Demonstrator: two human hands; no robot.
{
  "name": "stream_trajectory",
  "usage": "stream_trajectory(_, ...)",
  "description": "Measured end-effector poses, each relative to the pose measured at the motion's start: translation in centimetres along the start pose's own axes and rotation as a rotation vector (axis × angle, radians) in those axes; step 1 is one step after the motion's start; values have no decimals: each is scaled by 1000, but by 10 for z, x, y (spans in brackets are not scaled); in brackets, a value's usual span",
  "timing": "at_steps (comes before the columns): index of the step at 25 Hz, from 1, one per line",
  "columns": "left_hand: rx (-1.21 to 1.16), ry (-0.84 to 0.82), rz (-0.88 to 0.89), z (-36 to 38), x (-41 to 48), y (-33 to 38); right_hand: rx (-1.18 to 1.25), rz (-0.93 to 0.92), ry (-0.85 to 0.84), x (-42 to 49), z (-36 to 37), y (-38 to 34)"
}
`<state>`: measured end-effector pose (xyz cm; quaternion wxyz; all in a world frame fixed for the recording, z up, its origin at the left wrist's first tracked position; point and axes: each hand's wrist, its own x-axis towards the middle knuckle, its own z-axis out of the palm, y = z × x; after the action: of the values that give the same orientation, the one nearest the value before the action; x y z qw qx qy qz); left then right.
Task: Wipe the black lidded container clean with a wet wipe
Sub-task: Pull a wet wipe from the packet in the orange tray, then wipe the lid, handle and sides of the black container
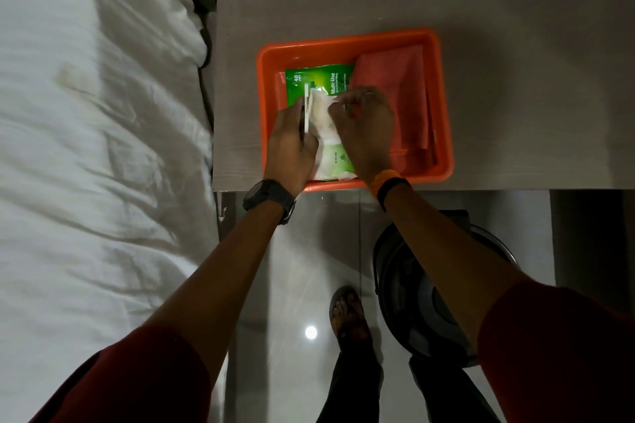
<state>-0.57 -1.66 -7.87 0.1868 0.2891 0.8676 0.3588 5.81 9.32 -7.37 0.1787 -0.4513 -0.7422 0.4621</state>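
Observation:
A green pack of wet wipes lies in an orange tray on the table. My left hand holds the pack's white flap lifted at its left side. My right hand pinches a white wet wipe at the pack's opening, part of it still in the pack. The black lidded container stands on the floor below the table, partly hidden behind my right forearm.
A folded orange-pink cloth lies in the tray's right half. The grey table ends just in front of the tray. A bed with white sheets fills the left. My sandalled foot rests on the glossy floor.

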Motion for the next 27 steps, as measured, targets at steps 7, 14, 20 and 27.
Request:
stream_trajectory(7, 176, -67, 94, 9, -5, 10, 795, 425, 147, -22, -62, -16)
stream_trajectory(14, 827, -405, 121, 32, 2, 27, 1028, 554, 144, -68, -135, 7)
stream_trajectory(20, 1047, -532, 81, 39, 12, 80, 938, 654, -5, -101, -179, 31)
stream_trajectory(27, 546, -256, 567, 136, -99, 144, 724, 726, 164, -145, -250, 113)
